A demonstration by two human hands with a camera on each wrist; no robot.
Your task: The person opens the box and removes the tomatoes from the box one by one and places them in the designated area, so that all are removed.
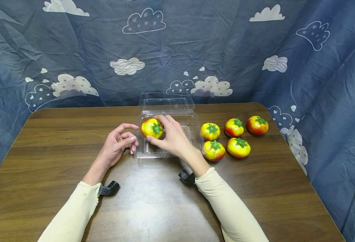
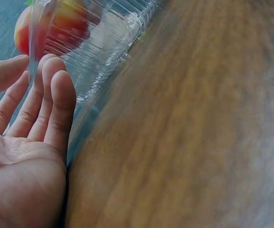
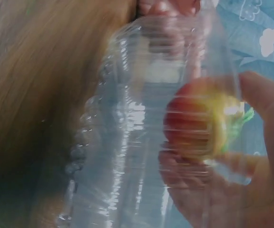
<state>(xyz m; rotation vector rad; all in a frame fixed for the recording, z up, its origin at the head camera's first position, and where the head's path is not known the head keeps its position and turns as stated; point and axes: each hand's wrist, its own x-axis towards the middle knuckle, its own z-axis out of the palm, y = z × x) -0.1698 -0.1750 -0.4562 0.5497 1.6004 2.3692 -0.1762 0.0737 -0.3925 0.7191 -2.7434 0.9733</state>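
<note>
My right hand (image 1: 172, 136) grips a yellow-and-red tomato (image 1: 151, 128) with a green leafy top, thumb on the near side and fingers behind. It holds the tomato over the left part of a clear plastic clamshell box (image 1: 189, 132), whose lid (image 1: 166, 102) stands open at the back. Through the box wall in the right wrist view, the tomato (image 3: 194, 118) shows between thumb and fingers. My left hand (image 1: 118, 143) is at the box's left edge with its fingers loosely bent. In the left wrist view, its fingertips (image 2: 63, 88) are by the box wall; whether they touch is unclear.
Right of the box, several similar tomatoes (image 1: 239, 148) sit on the brown wooden table (image 1: 59, 141), the nearest ones close to the box wall. A blue cloud-patterned cloth (image 1: 177, 50) hangs behind the table and along its right side. Each wrist wears a black device (image 1: 109, 189).
</note>
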